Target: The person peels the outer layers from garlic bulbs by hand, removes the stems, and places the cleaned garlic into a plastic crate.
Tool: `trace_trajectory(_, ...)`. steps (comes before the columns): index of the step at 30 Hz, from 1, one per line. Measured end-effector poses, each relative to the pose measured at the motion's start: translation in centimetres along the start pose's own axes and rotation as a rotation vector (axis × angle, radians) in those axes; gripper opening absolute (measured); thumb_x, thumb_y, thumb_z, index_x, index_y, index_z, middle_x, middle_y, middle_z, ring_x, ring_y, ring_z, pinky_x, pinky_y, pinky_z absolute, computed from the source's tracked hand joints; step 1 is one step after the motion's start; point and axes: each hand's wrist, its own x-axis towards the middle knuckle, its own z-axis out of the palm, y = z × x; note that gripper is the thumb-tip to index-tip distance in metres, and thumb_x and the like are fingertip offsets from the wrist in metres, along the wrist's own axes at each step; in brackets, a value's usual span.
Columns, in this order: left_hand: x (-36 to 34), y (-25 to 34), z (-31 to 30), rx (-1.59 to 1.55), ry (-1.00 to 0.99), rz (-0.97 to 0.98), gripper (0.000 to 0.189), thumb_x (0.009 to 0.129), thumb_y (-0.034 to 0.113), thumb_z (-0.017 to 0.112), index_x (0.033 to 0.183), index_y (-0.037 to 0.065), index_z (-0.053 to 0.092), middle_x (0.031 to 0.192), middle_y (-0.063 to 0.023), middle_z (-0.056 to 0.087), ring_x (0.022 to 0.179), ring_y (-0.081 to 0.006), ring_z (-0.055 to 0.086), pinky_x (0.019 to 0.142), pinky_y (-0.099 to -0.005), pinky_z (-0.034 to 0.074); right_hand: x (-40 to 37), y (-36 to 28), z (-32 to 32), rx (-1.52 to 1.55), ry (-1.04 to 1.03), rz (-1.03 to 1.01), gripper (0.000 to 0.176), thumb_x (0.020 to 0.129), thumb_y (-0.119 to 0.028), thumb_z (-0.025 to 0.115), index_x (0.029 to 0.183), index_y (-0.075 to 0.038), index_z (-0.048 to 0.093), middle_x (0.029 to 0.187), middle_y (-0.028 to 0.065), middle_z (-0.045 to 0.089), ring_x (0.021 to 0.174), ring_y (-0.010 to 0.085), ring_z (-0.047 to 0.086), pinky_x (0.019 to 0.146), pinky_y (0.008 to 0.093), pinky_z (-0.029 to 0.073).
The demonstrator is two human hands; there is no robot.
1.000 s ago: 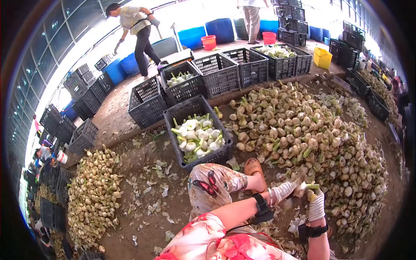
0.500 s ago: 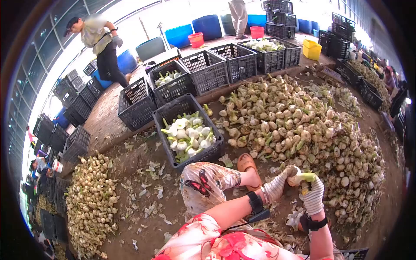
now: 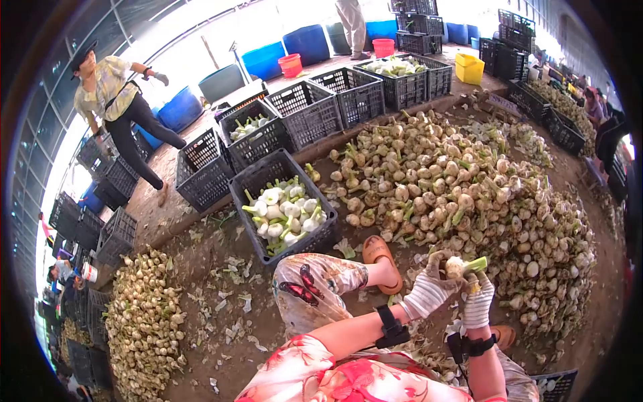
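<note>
My left hand (image 3: 432, 288), in a soiled striped glove, has its fingers wrapped round a garlic bulb (image 3: 455, 267) with a short green stem pointing right. Close beside it, my right hand (image 3: 477, 298), gloved too, is closed just below the stem; whatever it grips is too small to make out. Both hands are above the near edge of a large heap of unpeeled bulbs (image 3: 469, 194). To the left of the heap, a black crate (image 3: 244, 218) holds peeled white bulbs (image 3: 288, 213).
A row of black crates (image 3: 305, 110) lines the ledge behind. A second bulb heap (image 3: 144, 315) lies at the left. A person (image 3: 114, 94) walks at the upper left; another's legs (image 3: 353, 27) show at the top. Peelings (image 3: 234, 328) litter the ground.
The bulb has turned slightly and shows more of its white surface between my hands. The walking person has moved left and turned more upright. The view has shifted slightly.
</note>
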Motion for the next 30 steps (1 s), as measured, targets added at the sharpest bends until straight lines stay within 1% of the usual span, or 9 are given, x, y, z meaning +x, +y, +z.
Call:
trace_trajectory(4, 2.7, -1.0, -0.8, -0.17, -0.121, -0.121, 0.036, 0.075, 0.01, 0.066, 0.107, 0.006, 0.048, 0.096, -0.0026, 0.056, 0.084, -0.0107, 0.053, 0.074, -0.0234, 0.045, 0.7, -0.2, -0.3, 0.02, 0.063, 0.029, 0.017, 0.085, -0.009, 0.051, 0.098, 0.001, 0.056, 0.084, 0.0009, 0.058, 0.071, 0.0065, 0.051, 0.063, 0.0187, 0.043)
trace_trajectory(6, 3.5, -1.4, -2.7, -0.548, -0.333, -0.382, 0.034, 0.078, 0.018, 0.064, 0.108, 0.008, 0.052, 0.093, -0.0028, 0.059, 0.083, -0.0115, 0.056, 0.069, -0.0253, 0.048, 0.0, -2.1, 0.5, 0.081, -0.04, 0.052, 0.018, 0.084, -0.011, 0.053, 0.097, 0.0, 0.056, 0.084, 0.0004, 0.058, 0.072, 0.007, 0.053, 0.065, 0.0208, 0.044)
trace_trajectory(7, 4.0, 2.3, -4.6, -0.552, -0.564, -0.707, 0.038, 0.08, 0.03, 0.059, 0.109, 0.005, 0.051, 0.095, -0.0058, 0.06, 0.085, -0.0145, 0.058, 0.07, -0.0257, 0.048, -0.7, -2.6, 0.7, 0.097, -0.023, 0.128, 0.018, 0.084, -0.011, 0.053, 0.098, 0.0, 0.056, 0.084, 0.0011, 0.059, 0.074, 0.0075, 0.053, 0.066, 0.0215, 0.044)
trace_trajectory(10, 4.9, -0.6, -6.2, -0.782, -0.604, -0.949, 0.037, 0.085, 0.033, 0.049, 0.106, 0.002, 0.053, 0.089, -0.0056, 0.061, 0.067, -0.01, 0.059, 0.055, -0.0212, 0.047, -1.3, -3.3, 1.5, 0.104, -0.051, 0.168, 0.019, 0.085, -0.014, 0.051, 0.097, 0.0, 0.054, 0.078, 0.0027, 0.059, 0.061, 0.0104, 0.056, 0.052, 0.0224, 0.046)
trace_trajectory(11, 4.2, -1.1, -6.0, -0.589, -0.413, -0.748, 0.031, 0.084, 0.032, 0.052, 0.098, 0.005, 0.058, 0.084, -0.0026, 0.061, 0.059, -0.0047, 0.055, 0.048, -0.0164, 0.041, -0.9, -3.1, 1.5, 0.222, -0.018, 0.18, 0.018, 0.085, -0.014, 0.052, 0.097, 0.0, 0.054, 0.076, 0.0033, 0.059, 0.059, 0.0105, 0.056, 0.051, 0.0219, 0.045)
trace_trajectory(12, 4.1, -0.9, -4.1, -0.517, -0.102, -0.805, 0.029, 0.082, 0.032, 0.057, 0.095, 0.006, 0.06, 0.079, 0.0001, 0.061, 0.051, -0.0022, 0.05, 0.04, -0.0138, 0.033, -0.2, -1.7, 0.9, 0.312, -0.023, 0.203, 0.018, 0.084, -0.014, 0.052, 0.097, -0.001, 0.054, 0.076, 0.0036, 0.059, 0.058, 0.01, 0.055, 0.05, 0.0217, 0.045)
trace_trajectory(16, 2.8, 2.6, -3.8, -0.514, -0.255, -0.586, 0.065, 0.076, 0.027, 0.065, 0.127, 0.008, 0.029, 0.1, -0.0085, 0.057, 0.07, -0.0127, 0.058, 0.055, -0.0223, 0.049, -0.5, -2.2, 1.8, 0.11, 0.006, 0.191, 0.018, 0.084, -0.012, 0.053, 0.098, 0.0, 0.055, 0.077, 0.001, 0.058, 0.061, 0.006, 0.053, 0.051, 0.0199, 0.043)
trace_trajectory(24, 2.0, -0.3, -1.8, -0.05, -0.137, -0.019, 0.064, 0.068, -0.002, 0.067, 0.122, 0.006, 0.032, 0.108, -0.0088, 0.049, 0.091, -0.0181, 0.054, 0.076, -0.0282, 0.048, -0.2, -3.5, 1.6, -0.291, 0.023, -0.104, 0.016, 0.081, -0.007, 0.053, 0.094, 0.002, 0.057, 0.073, -0.001, 0.056, 0.064, 0.0037, 0.045, 0.055, 0.0191, 0.04)
trace_trajectory(30, 2.8, 5.5, -3.6, -0.153, -0.529, -0.273, 0.064, 0.056, 0.01, 0.075, 0.112, 0.006, 0.045, 0.106, -0.0065, 0.052, 0.1, -0.0165, 0.05, 0.086, -0.0305, 0.042, 0.1, -5.1, 1.2, -0.58, 0.064, -0.279, 0.013, 0.08, -0.006, 0.053, 0.089, 0.003, 0.057, 0.07, 0.0037, 0.059, 0.062, 0.0065, 0.047, 0.055, 0.0231, 0.041)
